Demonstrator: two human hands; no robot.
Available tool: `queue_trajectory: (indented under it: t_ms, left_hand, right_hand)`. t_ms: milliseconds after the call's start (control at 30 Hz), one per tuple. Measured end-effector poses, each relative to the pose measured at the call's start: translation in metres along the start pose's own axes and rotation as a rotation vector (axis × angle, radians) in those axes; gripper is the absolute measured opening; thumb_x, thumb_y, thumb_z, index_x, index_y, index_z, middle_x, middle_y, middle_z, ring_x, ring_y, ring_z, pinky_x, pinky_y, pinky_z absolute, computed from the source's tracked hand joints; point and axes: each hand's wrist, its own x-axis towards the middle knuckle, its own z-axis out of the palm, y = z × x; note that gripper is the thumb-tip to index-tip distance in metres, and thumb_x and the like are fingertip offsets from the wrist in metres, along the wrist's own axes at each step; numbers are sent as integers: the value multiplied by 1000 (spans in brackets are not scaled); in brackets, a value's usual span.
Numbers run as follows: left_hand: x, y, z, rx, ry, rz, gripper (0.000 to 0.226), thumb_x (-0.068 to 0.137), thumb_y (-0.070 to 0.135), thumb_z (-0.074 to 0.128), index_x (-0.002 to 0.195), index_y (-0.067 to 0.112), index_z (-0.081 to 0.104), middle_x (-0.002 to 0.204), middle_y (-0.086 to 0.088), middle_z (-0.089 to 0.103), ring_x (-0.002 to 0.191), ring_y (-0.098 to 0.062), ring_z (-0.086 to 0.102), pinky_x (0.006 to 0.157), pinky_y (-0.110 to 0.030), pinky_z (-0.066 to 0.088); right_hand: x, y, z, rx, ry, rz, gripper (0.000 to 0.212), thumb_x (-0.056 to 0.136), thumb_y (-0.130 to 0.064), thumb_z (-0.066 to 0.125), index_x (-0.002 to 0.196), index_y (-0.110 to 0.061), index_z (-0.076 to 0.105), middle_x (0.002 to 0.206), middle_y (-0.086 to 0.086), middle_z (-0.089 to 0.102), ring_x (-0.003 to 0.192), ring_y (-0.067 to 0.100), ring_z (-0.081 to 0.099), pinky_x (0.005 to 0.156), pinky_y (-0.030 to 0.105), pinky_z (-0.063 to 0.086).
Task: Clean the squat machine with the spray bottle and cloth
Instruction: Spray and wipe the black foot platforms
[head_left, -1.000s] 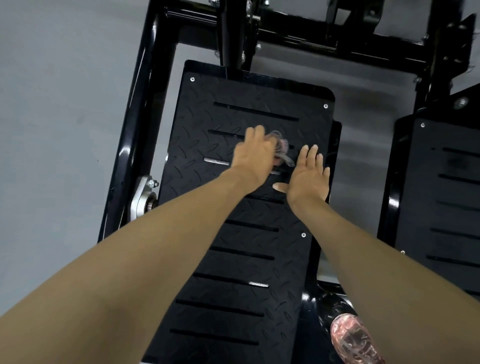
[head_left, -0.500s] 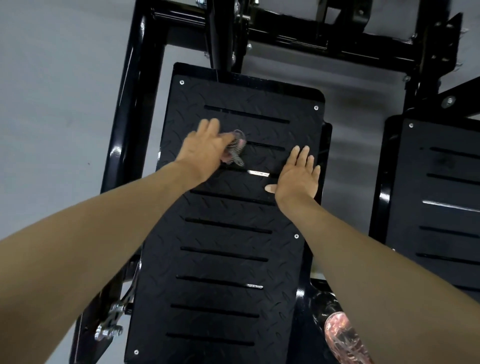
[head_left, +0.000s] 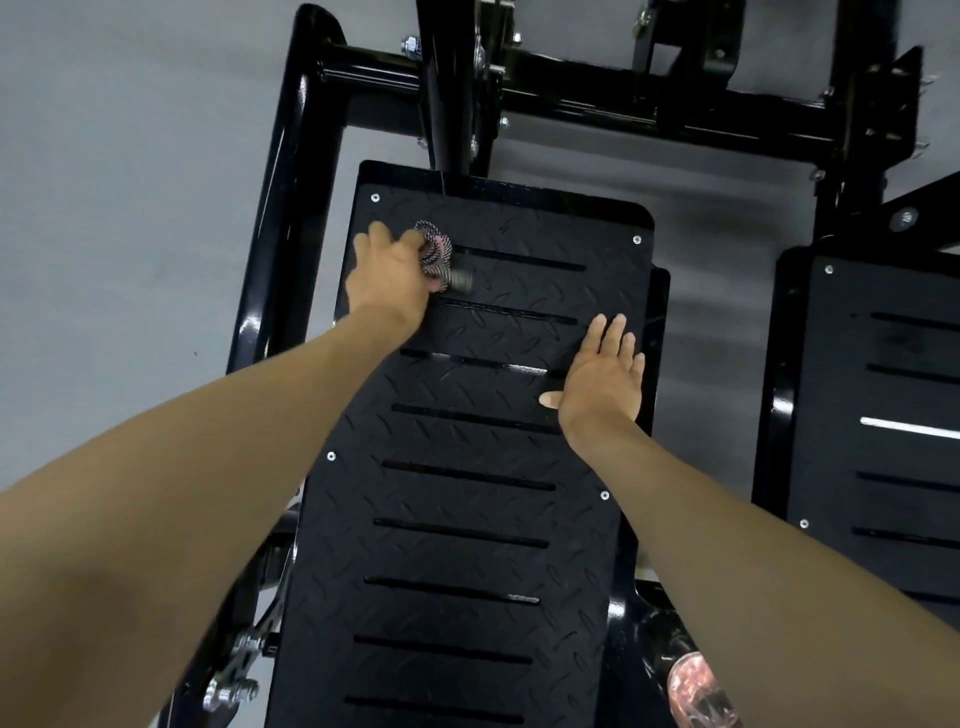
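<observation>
The squat machine's black checker-plate footplate (head_left: 467, 519) fills the middle of the head view, with long slots across it. My left hand (head_left: 389, 275) grips a small bunched cloth (head_left: 436, 252), pink and dark patterned, and presses it on the plate's top left corner. Flat on the plate near its right edge lies my right hand (head_left: 602, 384), fingers straight and together. A pinkish clear bottle (head_left: 698, 691) shows at the bottom right, partly hidden by my right forearm.
A second black slotted footplate (head_left: 883, 415) stands to the right. The black tubular frame (head_left: 291, 208) runs along the left side and across the top. Bolts and a bracket (head_left: 234, 686) sit at the lower left. Grey floor lies all round.
My left hand has slid the cloth from the plate's middle up and left to its top left corner. My right hand has stayed flat on the plate.
</observation>
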Motion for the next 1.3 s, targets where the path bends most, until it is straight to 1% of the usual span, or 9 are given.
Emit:
queue_trajectory:
  t_ms: [133, 367, 500, 600, 800, 1033, 1133, 1200, 1300]
  left_hand:
    - [3, 31, 11, 21, -54, -18, 53, 90, 32, 62, 137, 13, 45, 134, -15, 36, 127, -32, 30, 90, -46, 44]
    - [-12, 111, 38, 68, -243, 334, 47, 94, 33, 54, 136, 12, 43, 130, -12, 35, 124, -29, 30, 92, -43, 41]
    - [-20, 132, 49, 150, -230, 388, 43, 97, 30, 48, 134, 9, 43, 136, -12, 31, 126, -27, 29, 92, -38, 43]
    - [-16, 119, 44, 219, -204, 445, 45, 97, 34, 47, 136, 11, 41, 135, -13, 32, 125, -29, 31, 93, -40, 42]
    - [2, 74, 20, 201, -183, 348, 46, 95, 28, 54, 138, 20, 44, 130, -15, 35, 122, -33, 32, 91, -45, 41]
    - [12, -3, -4, 128, -65, 112, 49, 92, 25, 60, 140, 25, 47, 130, -16, 38, 124, -35, 31, 88, -49, 43]
    - [17, -22, -5, -66, -19, -46, 47, 92, 24, 62, 137, 22, 51, 129, -15, 42, 122, -33, 39, 86, -45, 47]
    - [21, -15, -3, -261, 16, -136, 40, 91, 24, 62, 131, 18, 57, 123, -16, 48, 111, -34, 51, 85, -46, 52]
    - [18, 26, 7, -247, 16, 46, 40, 93, 5, 45, 131, 15, 57, 115, -16, 48, 108, -35, 49, 89, -47, 49]
  right_hand:
    - [2, -2, -1, 5, -1, 5, 112, 86, -46, 63, 146, -1, -20, 156, 19, -19, 146, 33, -7, 120, 42, 4]
    - [2, 4, 3, -2, 1, -11, 110, 87, -50, 59, 146, -5, -22, 156, 15, -22, 147, 29, -10, 120, 42, 1]
    - [4, -4, -1, 4, -9, 27, 112, 86, -44, 64, 147, -3, -20, 156, 17, -19, 147, 31, -7, 119, 42, 0]
    - [4, -3, 1, 22, -3, 32, 112, 86, -40, 67, 147, -4, -20, 156, 16, -20, 147, 31, -7, 119, 42, 2]
    - [1, 2, 0, 18, -19, 4, 113, 85, -48, 62, 146, -5, -24, 156, 14, -23, 147, 29, -9, 120, 42, 5]
    - [0, -3, -4, 0, -19, 20, 113, 85, -45, 65, 146, -2, -20, 156, 17, -18, 147, 32, -5, 120, 41, 6]
    - [-1, -3, -4, 13, -13, 28, 113, 85, -44, 65, 146, -2, -20, 156, 18, -18, 147, 33, -5, 120, 42, 6]
    - [-1, -3, -3, 23, -9, 25, 113, 85, -43, 66, 146, -2, -20, 156, 17, -19, 147, 33, -6, 120, 42, 6]
    - [-1, -4, -3, 34, -10, 21, 113, 85, -43, 65, 146, -2, -21, 156, 18, -21, 146, 33, -7, 120, 42, 4]
